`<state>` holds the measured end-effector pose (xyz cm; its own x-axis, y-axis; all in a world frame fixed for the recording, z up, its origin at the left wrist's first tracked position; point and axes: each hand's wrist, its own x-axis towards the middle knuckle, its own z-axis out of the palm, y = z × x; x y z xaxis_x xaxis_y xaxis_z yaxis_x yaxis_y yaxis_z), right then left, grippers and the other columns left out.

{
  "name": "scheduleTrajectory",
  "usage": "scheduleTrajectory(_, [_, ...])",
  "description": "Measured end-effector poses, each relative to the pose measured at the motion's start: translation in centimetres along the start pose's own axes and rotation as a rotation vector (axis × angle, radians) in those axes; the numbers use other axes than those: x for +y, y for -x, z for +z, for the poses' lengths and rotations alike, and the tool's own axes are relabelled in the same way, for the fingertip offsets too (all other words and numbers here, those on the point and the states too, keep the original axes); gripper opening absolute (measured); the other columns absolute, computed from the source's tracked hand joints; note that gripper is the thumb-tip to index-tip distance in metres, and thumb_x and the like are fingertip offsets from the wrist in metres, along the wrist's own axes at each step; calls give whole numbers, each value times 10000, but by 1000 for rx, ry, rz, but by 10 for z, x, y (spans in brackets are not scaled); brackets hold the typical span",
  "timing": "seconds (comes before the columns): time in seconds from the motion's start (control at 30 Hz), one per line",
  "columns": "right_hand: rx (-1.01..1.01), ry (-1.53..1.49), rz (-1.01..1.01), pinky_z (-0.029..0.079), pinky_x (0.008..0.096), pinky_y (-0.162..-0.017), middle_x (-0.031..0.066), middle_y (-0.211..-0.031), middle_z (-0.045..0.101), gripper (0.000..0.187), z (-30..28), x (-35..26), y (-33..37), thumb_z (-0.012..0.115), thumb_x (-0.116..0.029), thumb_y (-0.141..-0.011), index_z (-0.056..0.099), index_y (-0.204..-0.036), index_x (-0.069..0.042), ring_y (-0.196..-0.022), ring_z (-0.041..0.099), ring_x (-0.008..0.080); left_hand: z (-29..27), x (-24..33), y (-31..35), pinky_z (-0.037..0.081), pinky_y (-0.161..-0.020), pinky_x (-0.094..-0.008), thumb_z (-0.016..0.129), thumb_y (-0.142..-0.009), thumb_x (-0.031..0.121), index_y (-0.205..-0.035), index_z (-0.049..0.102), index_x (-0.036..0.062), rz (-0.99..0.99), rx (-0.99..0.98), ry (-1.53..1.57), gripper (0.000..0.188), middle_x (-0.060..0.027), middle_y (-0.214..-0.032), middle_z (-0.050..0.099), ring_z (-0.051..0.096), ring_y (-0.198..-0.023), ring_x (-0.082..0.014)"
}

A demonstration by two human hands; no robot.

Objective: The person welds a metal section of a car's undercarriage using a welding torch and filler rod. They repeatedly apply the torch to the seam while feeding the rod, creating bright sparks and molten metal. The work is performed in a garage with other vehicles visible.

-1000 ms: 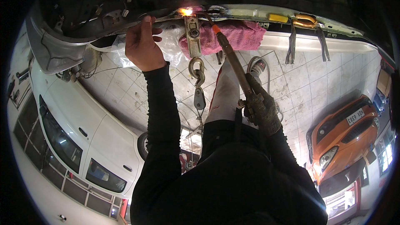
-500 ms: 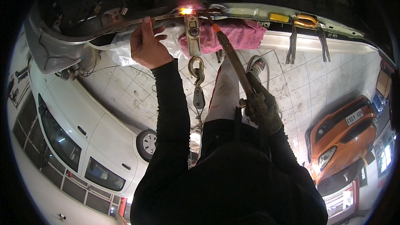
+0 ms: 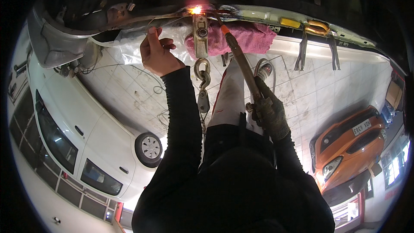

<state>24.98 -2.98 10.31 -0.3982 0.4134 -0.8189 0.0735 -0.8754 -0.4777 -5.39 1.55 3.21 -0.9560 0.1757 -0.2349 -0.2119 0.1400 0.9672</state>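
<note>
My right hand point(image 3: 271, 114), in a dark, dirty work glove, is wrapped round the body of a gas torch point(image 3: 243, 67). The torch's thin tip points up at the car body's sill edge point(image 3: 254, 12), where a small spot glows bright orange point(image 3: 196, 10). Bare, my left hand point(image 3: 158, 54) is raised to the left of the glow, thumb up and fingers bent. From its fingertips a thin wire point(image 3: 174, 20) runs toward the hot spot. Directly below the glow, a metal pulling clamp point(image 3: 201, 36) grips the edge, and a hook point(image 3: 202, 72) hangs from it.
A pink towel point(image 3: 241, 39) and clear plastic sheeting point(image 3: 133, 45) lie under the sill. A pulley block point(image 3: 203, 101) hangs under the hook. A yellow-handled strap point(image 3: 317, 28) is at right. A white car point(image 3: 90, 125) stands left, an orange car point(image 3: 349, 146) right, on a tiled floor point(image 3: 302, 90).
My left hand has shifted slightly right and down, and the thin wire now shows from its fingertips. The glow is a little brighter. The right hand keeps its hold on the torch.
</note>
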Motion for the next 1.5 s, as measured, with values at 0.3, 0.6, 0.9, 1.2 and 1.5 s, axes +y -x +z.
scheduleTrajectory(0.3, [19, 31, 0, 417, 211, -514, 56, -858, 710, 694, 0, -4, 0, 628, -384, -1006, 390, -1587, -89, -577, 529, 38, -3, 1, 10, 442, -477, -230, 791, -920, 271, -959, 677, -26, 72, -27, -97, 320, -125, -904, 756, 607, -542, -110])
scheduleTrajectory(0.6, [37, 29, -3, 408, 217, -516, 41, -845, 691, 674, -2, 0, -2, 617, -384, -1022, 397, -1582, -78, -583, 520, 39, 4, -4, 2, 429, -448, -221, 800, -910, 276, -950, 677, -6, -34, 27, -19, 310, -122, -909, 755, 606, -528, -115])
scheduleTrajectory(0.9, [45, 88, -3, 414, 221, -506, 19, -790, 640, 631, 1, -12, -1, 601, -362, -1030, 427, -1568, -84, -560, 510, 47, 3, -3, -4, 422, -446, -220, 800, -911, 272, -958, 676, -11, -45, 37, -36, 313, -126, -911, 757, 594, -504, -106])
scheduleTrajectory(1.2, [29, 17, 19, 421, 220, -510, 18, -797, 640, 641, 0, -10, 1, 606, -379, -1031, 425, -1570, -84, -571, 519, 47, -1, -5, -3, 424, -461, -228, 795, -913, 269, -965, 673, -16, -69, 24, 3, 313, -121, -916, 753, 593, -518, -107])
scheduleTrajectory(1.5, [25, 73, 5, 416, 216, -521, -14, -794, 602, 634, 0, -13, 1, 611, -341, -1034, 413, -1576, -79, -584, 499, 43, -4, -11, -7, 429, -464, -231, 803, -902, 293, -963, 671, -6, -86, 11, -5, 332, -120, -928, 751, 602, -529, -118])
